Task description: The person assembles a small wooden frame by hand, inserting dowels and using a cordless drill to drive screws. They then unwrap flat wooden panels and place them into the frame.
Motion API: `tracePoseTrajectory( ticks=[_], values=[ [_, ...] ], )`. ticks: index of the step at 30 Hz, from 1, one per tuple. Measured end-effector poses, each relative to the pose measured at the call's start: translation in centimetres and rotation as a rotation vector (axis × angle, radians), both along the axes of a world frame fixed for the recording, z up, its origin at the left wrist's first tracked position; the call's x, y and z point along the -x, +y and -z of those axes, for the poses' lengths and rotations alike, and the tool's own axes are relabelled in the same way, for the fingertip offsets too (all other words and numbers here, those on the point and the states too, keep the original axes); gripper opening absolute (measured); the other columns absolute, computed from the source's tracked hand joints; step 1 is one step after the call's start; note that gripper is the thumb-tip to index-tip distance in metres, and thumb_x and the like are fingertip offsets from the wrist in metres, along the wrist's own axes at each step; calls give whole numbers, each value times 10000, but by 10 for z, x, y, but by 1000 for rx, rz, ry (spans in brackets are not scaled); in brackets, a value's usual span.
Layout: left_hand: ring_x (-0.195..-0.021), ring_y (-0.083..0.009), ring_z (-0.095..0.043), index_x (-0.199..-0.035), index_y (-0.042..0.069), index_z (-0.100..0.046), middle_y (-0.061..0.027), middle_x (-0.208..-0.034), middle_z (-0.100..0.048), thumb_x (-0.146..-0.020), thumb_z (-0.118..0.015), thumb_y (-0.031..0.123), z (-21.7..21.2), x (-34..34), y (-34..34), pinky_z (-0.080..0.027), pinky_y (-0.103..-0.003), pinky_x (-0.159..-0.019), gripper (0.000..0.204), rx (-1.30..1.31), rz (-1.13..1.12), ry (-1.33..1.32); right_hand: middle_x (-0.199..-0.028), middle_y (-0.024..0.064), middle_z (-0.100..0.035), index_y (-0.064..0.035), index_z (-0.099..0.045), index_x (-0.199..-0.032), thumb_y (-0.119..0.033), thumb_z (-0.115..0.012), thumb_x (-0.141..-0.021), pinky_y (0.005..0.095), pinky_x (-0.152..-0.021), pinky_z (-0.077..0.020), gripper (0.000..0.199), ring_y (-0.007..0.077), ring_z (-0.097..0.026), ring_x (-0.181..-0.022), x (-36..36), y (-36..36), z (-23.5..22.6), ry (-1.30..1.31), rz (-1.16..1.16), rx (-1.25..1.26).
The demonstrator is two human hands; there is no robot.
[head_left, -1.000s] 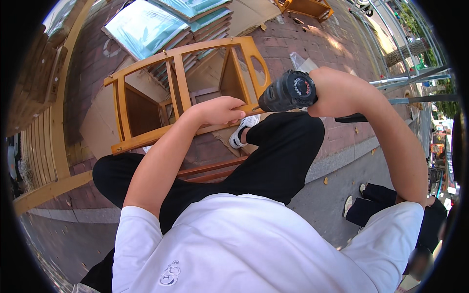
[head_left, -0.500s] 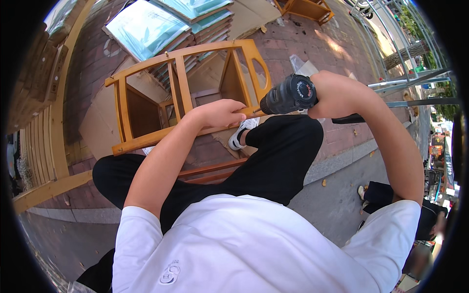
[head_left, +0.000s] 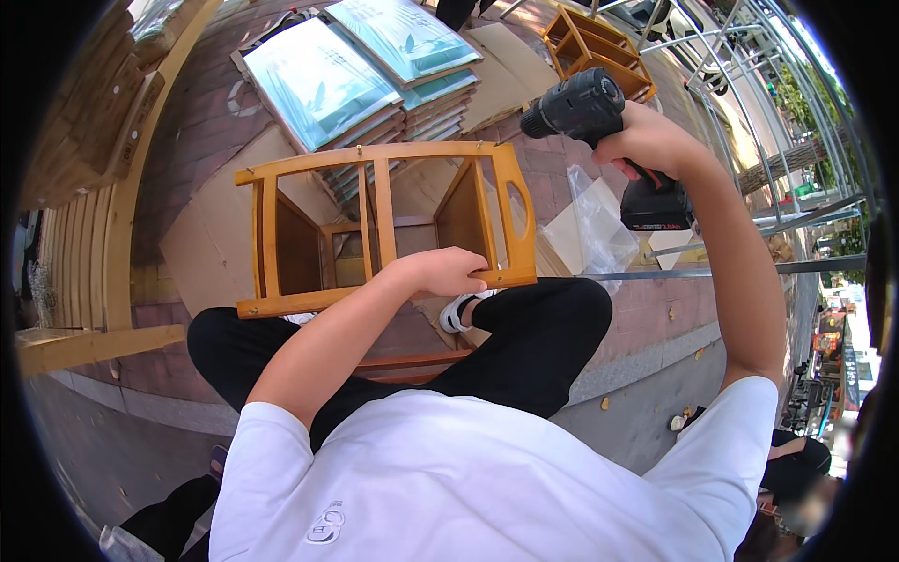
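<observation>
Drill lifted higher; its bit seems hidden.

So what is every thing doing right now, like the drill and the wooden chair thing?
Cordless drill: lifted in the air, gripped by the right hand, not touching the wood.
Wooden frame: lying on its side, put together, steadied by the left hand on its lower rail.
Flat boxes: stacked, closed.
Clear plastic bag: crumpled on the ground.
Second wooden frame: standing farther off, untouched.
</observation>
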State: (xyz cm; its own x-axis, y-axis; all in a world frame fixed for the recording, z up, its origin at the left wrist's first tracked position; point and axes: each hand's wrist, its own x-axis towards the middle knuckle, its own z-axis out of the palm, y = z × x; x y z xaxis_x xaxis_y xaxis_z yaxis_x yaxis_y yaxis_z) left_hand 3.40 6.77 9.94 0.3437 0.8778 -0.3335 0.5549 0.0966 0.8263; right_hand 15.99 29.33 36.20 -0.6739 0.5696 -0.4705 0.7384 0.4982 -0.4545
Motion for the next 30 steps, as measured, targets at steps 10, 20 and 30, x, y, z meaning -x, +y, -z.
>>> tracePoseTrajectory(
  ticks=[10,20,30],
  values=[
    [-760,-208,-639,-1138,21,-626,-81,-895,-679,-1059,-526,279,-19,8,3,-516,-371,-746,288,242,52,-107,-637,60,-605,17,-653,-791,-120,-737,-758,304,-468,-465,164,155,-579,-484,32,32,31,-17,14,114],
    [-759,-214,-630,-1161,15,-609,-84,-882,-667,-1074,-523,282,-12,9,4,-511,-371,-730,294,259,53,-119,-611,44,-572,1,-616,-783,-43,-711,-756,291,-455,-422,108,135,-542,-474,42,25,32,-15,18,111],
    [-740,-216,-598,-1109,5,-629,-79,-824,-633,-1078,-516,272,-12,8,3,-485,-383,-718,291,290,23,-171,-617,42,-576,2,-621,-806,-49,-714,-754,286,-458,-426,118,129,-538,-477,40,28,32,-4,11,76]
  ],
)
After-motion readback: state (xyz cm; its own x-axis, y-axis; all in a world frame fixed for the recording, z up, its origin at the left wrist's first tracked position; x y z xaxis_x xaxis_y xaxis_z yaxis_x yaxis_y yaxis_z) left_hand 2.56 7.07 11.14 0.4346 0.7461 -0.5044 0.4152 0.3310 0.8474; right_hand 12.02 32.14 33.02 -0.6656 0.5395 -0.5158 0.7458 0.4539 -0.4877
